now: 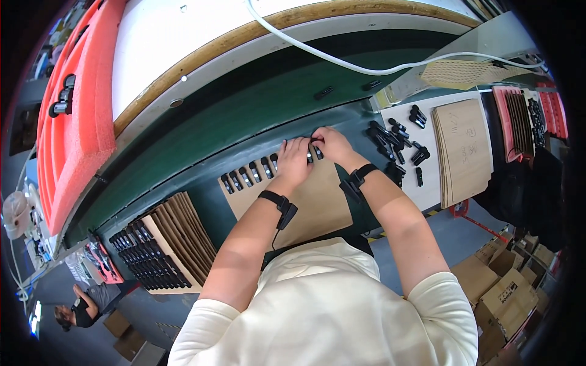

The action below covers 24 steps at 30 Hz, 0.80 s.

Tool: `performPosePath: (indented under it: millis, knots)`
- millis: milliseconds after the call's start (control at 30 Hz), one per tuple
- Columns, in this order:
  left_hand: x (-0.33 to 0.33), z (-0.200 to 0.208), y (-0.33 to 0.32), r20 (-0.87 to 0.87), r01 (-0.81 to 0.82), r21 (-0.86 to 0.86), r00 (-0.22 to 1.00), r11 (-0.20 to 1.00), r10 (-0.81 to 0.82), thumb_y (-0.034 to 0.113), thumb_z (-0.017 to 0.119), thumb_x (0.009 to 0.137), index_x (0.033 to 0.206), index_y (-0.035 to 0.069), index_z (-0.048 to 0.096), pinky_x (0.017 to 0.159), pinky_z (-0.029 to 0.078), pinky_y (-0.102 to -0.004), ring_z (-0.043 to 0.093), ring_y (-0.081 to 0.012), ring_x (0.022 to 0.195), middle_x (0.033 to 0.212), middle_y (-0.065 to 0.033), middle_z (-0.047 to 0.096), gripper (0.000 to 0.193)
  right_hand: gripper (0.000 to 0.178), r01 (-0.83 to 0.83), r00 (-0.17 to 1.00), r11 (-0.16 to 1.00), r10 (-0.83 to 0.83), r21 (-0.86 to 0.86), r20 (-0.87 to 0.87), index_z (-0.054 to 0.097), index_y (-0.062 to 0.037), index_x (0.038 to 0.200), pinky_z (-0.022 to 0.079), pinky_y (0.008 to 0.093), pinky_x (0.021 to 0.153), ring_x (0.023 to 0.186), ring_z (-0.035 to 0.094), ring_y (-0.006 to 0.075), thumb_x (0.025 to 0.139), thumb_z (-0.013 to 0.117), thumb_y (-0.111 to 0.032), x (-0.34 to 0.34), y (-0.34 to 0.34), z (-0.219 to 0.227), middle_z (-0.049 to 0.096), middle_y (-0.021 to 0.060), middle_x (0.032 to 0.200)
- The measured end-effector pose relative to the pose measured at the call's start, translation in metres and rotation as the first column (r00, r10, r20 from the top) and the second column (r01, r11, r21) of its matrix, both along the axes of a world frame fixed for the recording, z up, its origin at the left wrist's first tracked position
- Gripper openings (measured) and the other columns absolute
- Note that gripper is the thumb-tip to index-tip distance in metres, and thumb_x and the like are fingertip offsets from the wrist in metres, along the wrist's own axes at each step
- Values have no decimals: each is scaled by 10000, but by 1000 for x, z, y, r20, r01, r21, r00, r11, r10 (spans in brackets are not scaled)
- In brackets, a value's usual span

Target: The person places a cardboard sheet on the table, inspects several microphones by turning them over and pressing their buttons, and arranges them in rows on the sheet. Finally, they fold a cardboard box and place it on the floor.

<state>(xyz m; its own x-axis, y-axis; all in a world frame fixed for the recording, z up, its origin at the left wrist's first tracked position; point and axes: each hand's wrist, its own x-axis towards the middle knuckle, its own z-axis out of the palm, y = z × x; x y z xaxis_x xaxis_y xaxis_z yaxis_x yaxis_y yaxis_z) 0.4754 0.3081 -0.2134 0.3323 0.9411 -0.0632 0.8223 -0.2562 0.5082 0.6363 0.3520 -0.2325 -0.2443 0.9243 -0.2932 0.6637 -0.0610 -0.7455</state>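
Note:
A brown cardboard sheet (311, 210) lies on the green bench in front of me. Along its far edge runs a row of small black cylindrical parts (253, 171) with a pale spot on each. My left hand (295, 161) rests flat over the right part of this row, fingers stretched out and covering some pieces. Just to its right, my right hand (331, 145) is closed at the row's far right end, thumb and fingers pinched on a small black part that is mostly hidden. Each wrist wears a black strap with a small box.
Loose black parts (397, 139) lie scattered at right, beside stacked cardboard sheets (462, 152). At left, a cardboard stack (183, 235) carries rows of black parts. Pink foam (85, 134) stands far left. A white cable (342, 61) crosses the shelf above. Another person (82, 308) sits at lower left.

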Motion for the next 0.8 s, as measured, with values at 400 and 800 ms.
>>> performPosePath:
  millis: [400,800]
  knots:
    - [2,23,-21,85,38,103,995,994,-47,115,762,651,1274,37,445,1110,269,-504,406,-352,1289,1346,-176,463,703,254,100,995,984,-95,150,-39,605,-78,1061,504,399,777,902,620,314,819,653,-136,25,-31,21,614,117,995]
    - [20,40,-120,289,254,86,919,963,-268,57,734,725,1255,7,458,1074,340,-433,428,-357,1271,1337,-196,471,600,133,390,912,919,-395,61,114,625,-59,934,502,369,700,815,612,298,807,632,-99,119,-360,60,613,111,868]
